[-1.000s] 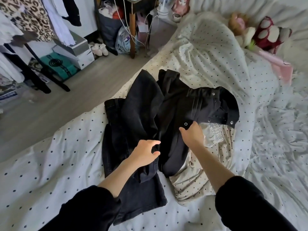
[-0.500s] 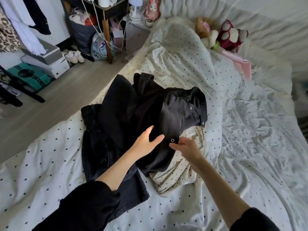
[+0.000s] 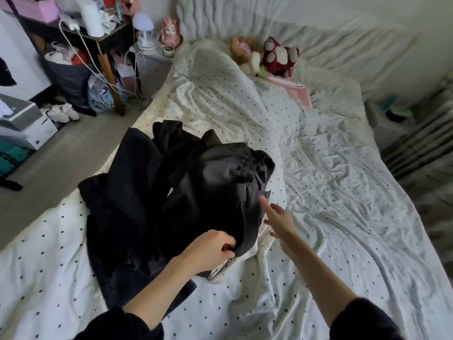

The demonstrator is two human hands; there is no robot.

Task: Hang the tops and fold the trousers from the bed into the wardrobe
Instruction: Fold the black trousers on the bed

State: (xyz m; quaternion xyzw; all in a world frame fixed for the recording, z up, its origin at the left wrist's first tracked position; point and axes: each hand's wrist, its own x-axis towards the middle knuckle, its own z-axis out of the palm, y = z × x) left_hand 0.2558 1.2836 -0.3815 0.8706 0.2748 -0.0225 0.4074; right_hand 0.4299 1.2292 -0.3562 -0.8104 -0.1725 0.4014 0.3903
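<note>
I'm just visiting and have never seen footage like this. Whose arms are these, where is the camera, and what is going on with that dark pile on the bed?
No machine here: these are a person's two bare arms, filmed by one wide-angle camera worn on the head and looking down, so there is just this single view. The left hand pinches the near edge of a black garment lying on top of a pile. The right hand is open, fingers straight, its fingertips at the garment's right side. Under it lie more black clothes and a pale piece peeking out. All of this sits on a bed with a dotted white cover. Soft toys lie at the far end.
</note>
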